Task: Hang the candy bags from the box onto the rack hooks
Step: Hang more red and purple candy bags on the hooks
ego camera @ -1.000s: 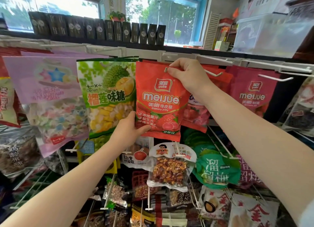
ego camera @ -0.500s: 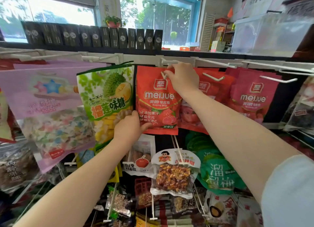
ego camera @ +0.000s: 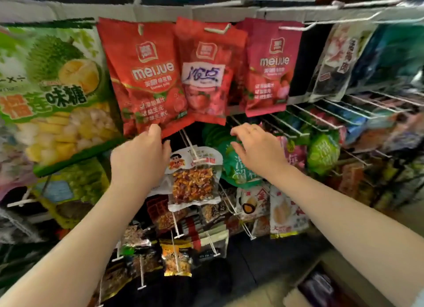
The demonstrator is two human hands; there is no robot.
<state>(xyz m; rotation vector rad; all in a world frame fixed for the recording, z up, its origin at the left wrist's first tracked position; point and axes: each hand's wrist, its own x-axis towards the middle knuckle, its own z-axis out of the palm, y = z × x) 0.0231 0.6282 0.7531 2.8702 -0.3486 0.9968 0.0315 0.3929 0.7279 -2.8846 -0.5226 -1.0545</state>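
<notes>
The red meijue candy bag (ego camera: 146, 77) is hanging from a white rack hook (ego camera: 140, 28) at the top rail of the rack (ego camera: 224, 12), its hook hole threaded at the top edge and its lower corner dangling free. The left hand (ego camera: 140, 162) is reaching up beneath it, fingers loosely extended, with the fingertips (ego camera: 154, 129) just touching the bag's bottom edge; it is gripping nothing. The right hand (ego camera: 257, 150) is hovering a little to the right and below the row of bags, palm down, fingers spread and relaxed, holding nothing and touching no bag that I can make out.

Just beside the red bag, overlapping its right edge, a second red bag with a white label (ego camera: 206, 77) is hanging on its own hook, and next to that a darker pink meijue bag (ego camera: 268, 72) is hanging too. To the left, a large green durian candy bag (ego camera: 52, 88) is tilting slightly, its right side sitting against the red bag's left edge.

Below the hands, a clear packet of orange-brown snacks (ego camera: 193, 182) is hanging on a lower hook, with green packets (ego camera: 238, 166) just beside it under the right hand. Further right, bare wire hooks (ego camera: 321, 118) are sticking out from the rack above more blurred packets. At the lower right corner, a cardboard box (ego camera: 325, 281) is sitting on the floor, its contents too blurred to tell.
</notes>
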